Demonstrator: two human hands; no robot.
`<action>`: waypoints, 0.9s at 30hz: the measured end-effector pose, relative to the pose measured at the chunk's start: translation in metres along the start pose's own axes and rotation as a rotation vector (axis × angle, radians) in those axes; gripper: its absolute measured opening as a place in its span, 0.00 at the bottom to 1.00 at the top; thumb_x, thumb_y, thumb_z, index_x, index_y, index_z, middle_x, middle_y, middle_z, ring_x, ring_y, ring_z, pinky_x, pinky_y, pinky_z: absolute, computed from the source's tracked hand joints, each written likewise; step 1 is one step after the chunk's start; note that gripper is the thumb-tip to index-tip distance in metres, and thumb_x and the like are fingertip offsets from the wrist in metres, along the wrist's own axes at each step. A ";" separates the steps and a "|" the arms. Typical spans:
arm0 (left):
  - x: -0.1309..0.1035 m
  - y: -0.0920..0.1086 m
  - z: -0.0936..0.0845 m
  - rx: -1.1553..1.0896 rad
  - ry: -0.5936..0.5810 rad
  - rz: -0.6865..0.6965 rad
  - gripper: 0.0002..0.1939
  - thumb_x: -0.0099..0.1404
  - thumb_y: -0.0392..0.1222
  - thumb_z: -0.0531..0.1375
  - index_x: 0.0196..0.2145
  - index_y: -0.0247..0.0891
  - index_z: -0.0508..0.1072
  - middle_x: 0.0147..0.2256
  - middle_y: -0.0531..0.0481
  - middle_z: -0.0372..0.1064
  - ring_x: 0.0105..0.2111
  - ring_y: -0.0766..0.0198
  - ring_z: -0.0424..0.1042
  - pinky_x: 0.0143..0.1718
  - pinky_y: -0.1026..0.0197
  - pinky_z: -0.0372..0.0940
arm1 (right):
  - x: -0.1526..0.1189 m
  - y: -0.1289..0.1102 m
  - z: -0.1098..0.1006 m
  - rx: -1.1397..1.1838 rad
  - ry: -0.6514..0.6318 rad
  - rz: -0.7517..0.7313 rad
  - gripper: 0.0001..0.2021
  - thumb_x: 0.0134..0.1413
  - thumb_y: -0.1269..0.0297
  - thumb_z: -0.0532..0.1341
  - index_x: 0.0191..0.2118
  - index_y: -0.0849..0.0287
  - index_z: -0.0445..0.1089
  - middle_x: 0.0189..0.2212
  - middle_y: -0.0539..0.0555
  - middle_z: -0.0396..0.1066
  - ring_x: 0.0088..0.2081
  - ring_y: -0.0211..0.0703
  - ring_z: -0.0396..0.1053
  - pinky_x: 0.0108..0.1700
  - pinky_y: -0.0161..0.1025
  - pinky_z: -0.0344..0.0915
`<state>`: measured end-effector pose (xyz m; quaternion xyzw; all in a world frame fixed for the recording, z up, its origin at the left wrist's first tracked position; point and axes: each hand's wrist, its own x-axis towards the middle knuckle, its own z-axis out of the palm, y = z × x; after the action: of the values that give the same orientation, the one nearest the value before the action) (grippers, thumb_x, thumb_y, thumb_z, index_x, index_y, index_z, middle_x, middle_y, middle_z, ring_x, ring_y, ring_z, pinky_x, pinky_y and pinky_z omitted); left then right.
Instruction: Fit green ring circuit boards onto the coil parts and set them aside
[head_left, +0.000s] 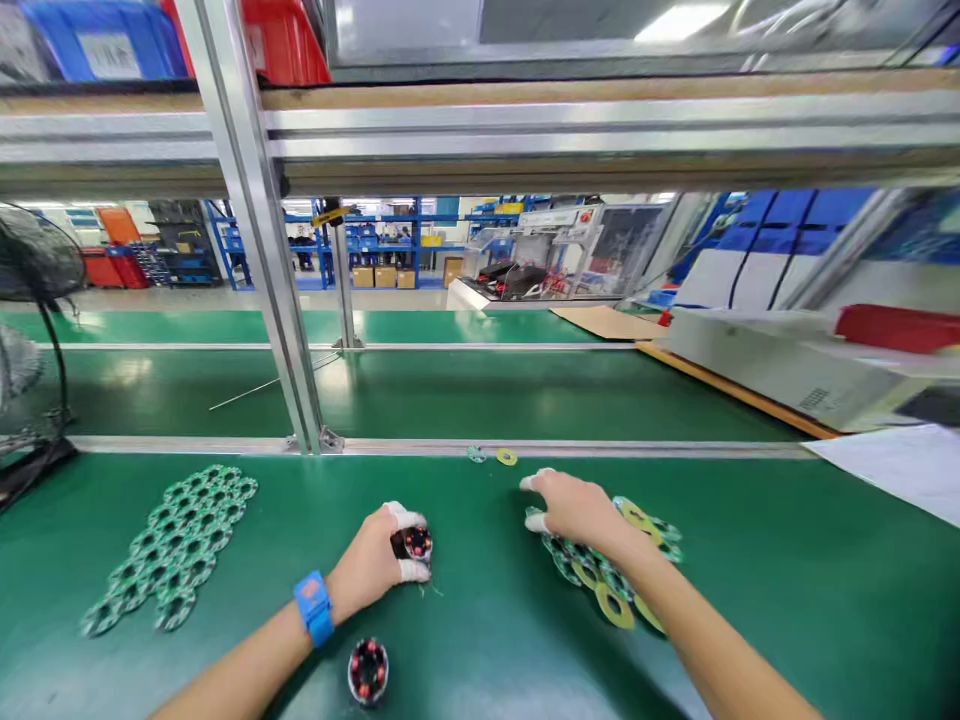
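Observation:
My left hand (371,565), with white-covered fingertips and a blue wristband (313,607), grips a small round black part with red spots (418,542) between thumb and fingers. A similar round part (368,671) lies on the green bench nearer to me. My right hand (576,507) is over a pile of green rings (564,560) and yellow rings (614,606), partly hiding it. Its thumb and finger, also white-tipped, are apart with nothing visible between them. Beyond it lie a single green ring (476,454) and a yellow ring (507,457).
On the left, many green rings (184,540) lie in a flat cluster. An aluminium post (259,230) rises at the bench's back rail, below an overhead shelf (525,130). A fan (37,260) stands far left; white paper (900,468) lies at right.

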<state>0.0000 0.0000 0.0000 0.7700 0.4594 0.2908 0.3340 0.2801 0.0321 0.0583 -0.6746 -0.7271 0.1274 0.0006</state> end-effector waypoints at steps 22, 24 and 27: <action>0.002 0.031 -0.013 -0.149 0.074 -0.037 0.17 0.60 0.52 0.53 0.26 0.35 0.68 0.27 0.51 0.64 0.31 0.62 0.63 0.33 0.62 0.58 | -0.015 -0.086 0.041 0.763 0.197 -0.400 0.17 0.40 0.60 0.63 0.39 0.59 0.73 0.27 0.51 0.67 0.29 0.45 0.66 0.31 0.41 0.66; 0.001 0.025 -0.013 0.098 0.081 -0.005 0.20 0.51 0.55 0.63 0.33 0.36 0.72 0.33 0.49 0.66 0.36 0.58 0.63 0.37 0.59 0.58 | -0.007 -0.079 0.044 0.736 0.219 -0.383 0.17 0.41 0.59 0.63 0.39 0.60 0.73 0.26 0.52 0.68 0.29 0.45 0.66 0.35 0.43 0.66; 0.000 0.013 -0.010 0.376 -0.015 -0.006 0.28 0.39 0.58 0.70 0.34 0.38 0.73 0.34 0.49 0.66 0.37 0.56 0.62 0.38 0.58 0.57 | 0.001 -0.074 0.050 0.738 0.165 -0.348 0.16 0.40 0.57 0.63 0.36 0.62 0.72 0.27 0.54 0.70 0.29 0.46 0.67 0.37 0.45 0.66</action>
<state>-0.0010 -0.0020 0.0161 0.8196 0.5055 0.1927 0.1885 0.1984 0.0191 0.0232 -0.5041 -0.7333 0.3230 0.3224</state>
